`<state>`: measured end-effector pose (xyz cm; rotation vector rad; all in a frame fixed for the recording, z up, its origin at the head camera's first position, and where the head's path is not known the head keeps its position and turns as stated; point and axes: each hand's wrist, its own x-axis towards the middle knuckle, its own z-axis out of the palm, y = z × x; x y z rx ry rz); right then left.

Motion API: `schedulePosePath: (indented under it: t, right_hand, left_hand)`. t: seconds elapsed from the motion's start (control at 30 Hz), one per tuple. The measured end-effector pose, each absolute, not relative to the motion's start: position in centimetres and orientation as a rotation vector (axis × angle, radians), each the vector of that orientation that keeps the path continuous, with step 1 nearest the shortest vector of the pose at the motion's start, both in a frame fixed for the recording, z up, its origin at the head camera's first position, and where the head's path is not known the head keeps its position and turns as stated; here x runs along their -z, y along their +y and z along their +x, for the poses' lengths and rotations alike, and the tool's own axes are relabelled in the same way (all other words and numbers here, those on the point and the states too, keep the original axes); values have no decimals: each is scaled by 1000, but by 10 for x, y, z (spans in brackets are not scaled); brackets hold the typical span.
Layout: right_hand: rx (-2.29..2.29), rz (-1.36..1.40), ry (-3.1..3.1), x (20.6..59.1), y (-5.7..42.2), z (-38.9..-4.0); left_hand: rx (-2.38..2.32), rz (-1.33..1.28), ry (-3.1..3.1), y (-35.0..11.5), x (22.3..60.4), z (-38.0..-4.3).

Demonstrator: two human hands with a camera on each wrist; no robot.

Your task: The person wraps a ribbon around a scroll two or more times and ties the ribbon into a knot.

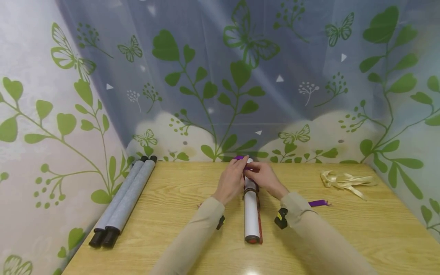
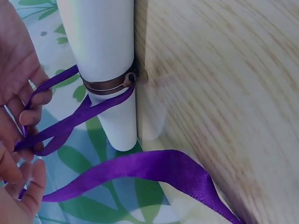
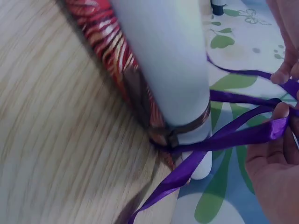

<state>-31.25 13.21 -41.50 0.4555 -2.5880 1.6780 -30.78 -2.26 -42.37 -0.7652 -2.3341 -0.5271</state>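
Observation:
A white roll (image 1: 251, 214) with black end caps lies lengthwise on the table, pointing away from me. A brown band (image 2: 105, 85) circles it near the far end, and a red patterned strip (image 3: 105, 37) runs along its side. Purple ribbon (image 2: 140, 165) passes around the roll beside that band, its strands leading up into my fingers. My left hand (image 1: 232, 179) and right hand (image 1: 266, 177) meet above the roll's far end, both gripping the ribbon with curled fingers. Where the strands cross between the fingers is partly hidden.
Two grey rolls (image 1: 127, 198) with black ends lie side by side at the table's left. A loose cream ribbon (image 1: 347, 180) is at the right. One purple ribbon tail (image 1: 319, 203) emerges beyond my right sleeve. A leaf-patterned curtain (image 1: 220, 95) hangs behind the wooden table (image 1: 172, 198).

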Motion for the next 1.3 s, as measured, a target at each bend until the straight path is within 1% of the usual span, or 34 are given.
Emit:
schedulePosePath:
  t: [0.1, 0.2, 0.33, 0.43, 0.67, 0.73, 0.83, 0.97, 1.17, 1.3]
  right_hand:
    - [-1729, 415, -2557, 414, 130, -314]
    - [-1833, 387, -2498, 411, 130, -315]
    - [-1942, 359, -2453, 408, 131, -317]
    - [-1972, 342, -2444, 407, 131, -316]
    - [-1972, 270, -2396, 407, 130, -314]
    - [-1976, 240, -2382, 406, 129, -314]
    - [-2000, 191, -2366, 406, 128, -313]
    - [-2041, 112, -2360, 403, 128, -313]
    - [-2008, 2, -2406, 401, 131, -312]
    - [-1992, 14, -2432, 400, 132, -309]
  left_hand:
    - [584, -790, -2384, -21, 421, -307]
    - [779, -785, -2495, -20, 419, -306]
    - [1159, -707, -2568, -19, 416, -303]
    - [1309, -635, -2526, -18, 416, -303]
    - [1433, -402, -2423, -17, 418, -302]
    - [1505, -375, -2371, -16, 416, -302]
    - [1633, -357, -2283, -13, 414, -301]
    - [1687, -337, -2240, -11, 414, -299]
    - [1703, -357, -2344, -10, 423, -294]
    - [1712, -363, -2436, -10, 428, -291]
